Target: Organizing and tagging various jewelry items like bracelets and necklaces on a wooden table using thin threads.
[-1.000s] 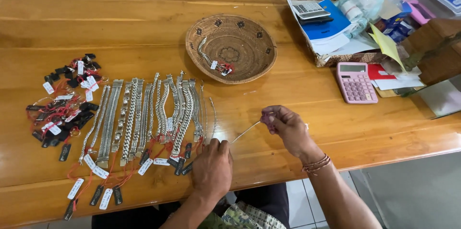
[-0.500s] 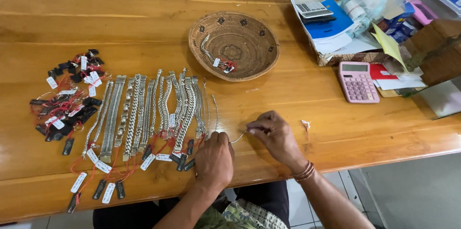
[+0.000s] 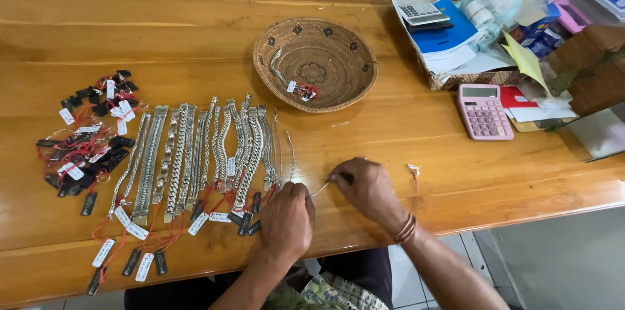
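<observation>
Hands meet at the near edge of the surface (image 3: 195, 30); the left hand (image 3: 286, 219) rests knuckles up with its fingers curled down onto one end of a thin silver chain (image 3: 319, 189), and the right hand (image 3: 368, 186) pinches the other end between fingertips pressed together, so the short visible stretch runs taut between them, low at the left hand and rising slightly toward the right one; its long axis lies roughly across the surface, left to right, unlike the row of silver bracelets (image 3: 202, 154) just beyond the left hand, which all run front to back with their paper tags (image 3: 137, 230) toward the person; to my eye the risk is in that closeness; a sideways tug could drag the left hand into the nearest bracelets and snarl their red strings, or the fine chain could slip the pinch and slide off the near edge; a small red-and-white scrap (image 3: 413, 170) lies just right of the right hand; farther left sits a heap of dark tagged pieces (image 3: 88, 147); beyond, a woven basket (image 3: 315, 63) holds another tagged chain; a pink calculator (image 3: 482, 111) and a cluttered box (image 3: 449, 30) stand well apart at the far right.
</observation>
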